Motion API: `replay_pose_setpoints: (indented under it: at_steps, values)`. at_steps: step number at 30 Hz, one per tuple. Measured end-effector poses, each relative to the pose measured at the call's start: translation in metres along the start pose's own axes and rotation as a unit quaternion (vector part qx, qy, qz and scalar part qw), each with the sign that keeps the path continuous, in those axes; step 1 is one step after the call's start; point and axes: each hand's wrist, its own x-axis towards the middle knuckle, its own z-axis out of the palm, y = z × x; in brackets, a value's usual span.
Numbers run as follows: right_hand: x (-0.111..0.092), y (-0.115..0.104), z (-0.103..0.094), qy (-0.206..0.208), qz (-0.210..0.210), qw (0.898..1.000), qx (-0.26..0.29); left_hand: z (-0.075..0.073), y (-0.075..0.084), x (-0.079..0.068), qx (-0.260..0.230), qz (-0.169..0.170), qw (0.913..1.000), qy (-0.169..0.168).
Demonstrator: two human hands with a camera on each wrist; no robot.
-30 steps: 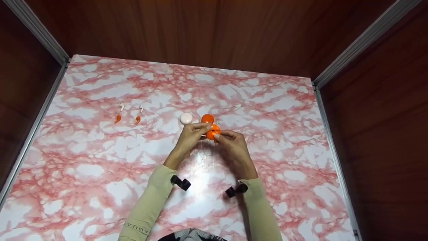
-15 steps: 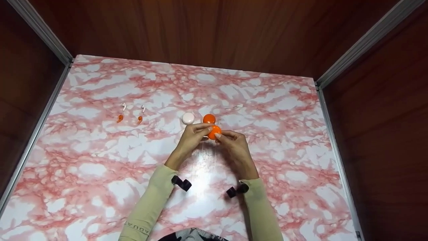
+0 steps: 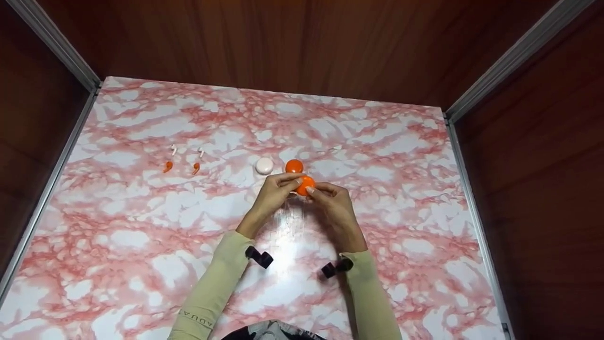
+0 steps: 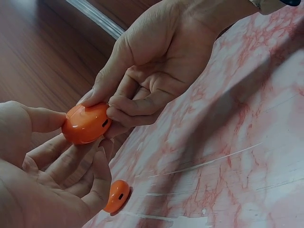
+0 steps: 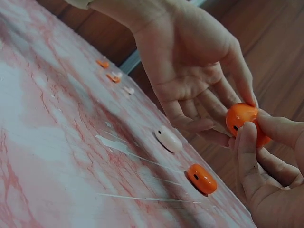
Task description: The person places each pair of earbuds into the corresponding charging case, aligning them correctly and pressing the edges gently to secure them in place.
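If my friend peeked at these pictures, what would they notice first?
Probably the shiny orange case, pinched by the left hand and the right hand. Just beyond it, a second orange case sits beside a white case. Farther left lie two white earbuds and two orange earbuds.

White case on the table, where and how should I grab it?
Pinch the white case by its near and far edges, probably from the left: its rounded top offers little grip, and an orange case lies to its right.
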Motion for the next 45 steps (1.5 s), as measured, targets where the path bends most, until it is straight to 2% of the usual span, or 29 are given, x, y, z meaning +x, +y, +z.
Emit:
replay_pose_setpoints:
  at_steps: [4,9,14,19,24,32,38,45]
  values:
    - [0.000,-0.001,-0.002,0.006,0.001,1.000,0.024,0.003,0.000,0.001,0.031,0.006,0.9995,0.007]
    - [0.000,-0.001,-0.007,0.020,-0.001,0.999,0.048,0.009,-0.001,0.004,0.059,-0.003,0.9980,0.021]
    - [0.003,-0.001,-0.010,0.044,0.001,0.997,0.064,0.022,-0.004,0.009,0.080,0.005,0.9948,0.063]
    - [0.008,-0.003,-0.013,0.077,-0.010,0.994,0.076,0.038,-0.008,0.018,0.121,0.022,0.9867,0.106]
    - [0.015,-0.005,-0.018,0.115,-0.005,0.991,0.062,0.051,-0.012,0.028,0.165,0.043,0.9776,0.124]
    - [0.029,-0.008,-0.029,0.167,-0.001,0.986,-0.012,0.070,-0.025,0.044,0.200,0.060,0.9693,0.130]
    - [0.037,-0.007,-0.034,0.194,0.003,0.981,-0.006,0.086,-0.034,0.051,0.225,0.061,0.9606,0.152]
    - [0.048,-0.004,-0.038,0.212,0.008,0.977,-0.009,0.093,-0.040,0.058,0.247,0.052,0.9532,0.167]
